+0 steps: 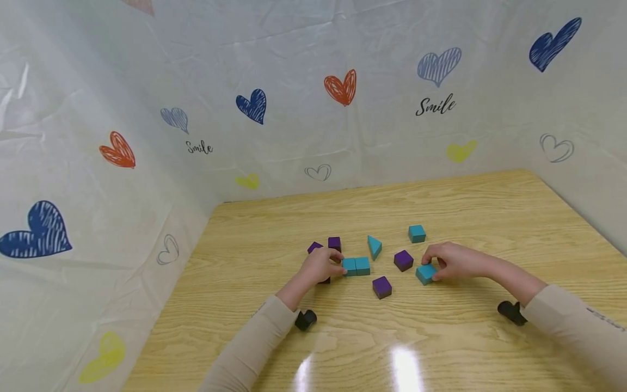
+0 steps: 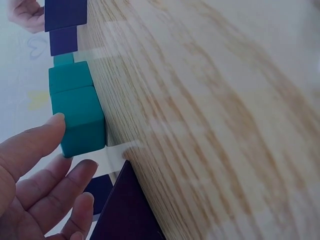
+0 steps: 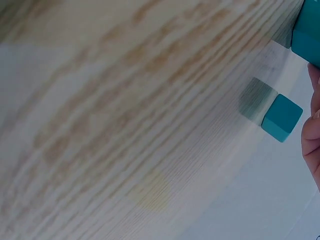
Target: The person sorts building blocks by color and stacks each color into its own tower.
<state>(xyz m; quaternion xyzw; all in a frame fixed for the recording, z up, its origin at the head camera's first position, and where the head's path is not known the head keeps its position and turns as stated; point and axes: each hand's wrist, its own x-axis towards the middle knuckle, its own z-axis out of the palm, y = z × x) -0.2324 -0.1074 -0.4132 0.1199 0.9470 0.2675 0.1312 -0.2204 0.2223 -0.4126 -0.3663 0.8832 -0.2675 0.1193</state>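
Observation:
Two teal cubes stand side by side touching on the table. My left hand pinches the left teal cube, thumb and fingertip at its outer corners. At the right, my right hand grips another teal cube between thumb and fingers, low at the tabletop; only part of that hand shows in the right wrist view. Between the hands are two purple cubes and a teal triangular block. Beside the left hand lies a purple triangular block, mostly hidden in the head view.
Behind the right hand stands a separate teal cube. Two purple blocks lie just beyond the left hand, one partly covered by it. A sheet printed with hearts rises behind the wooden table and along its sides.

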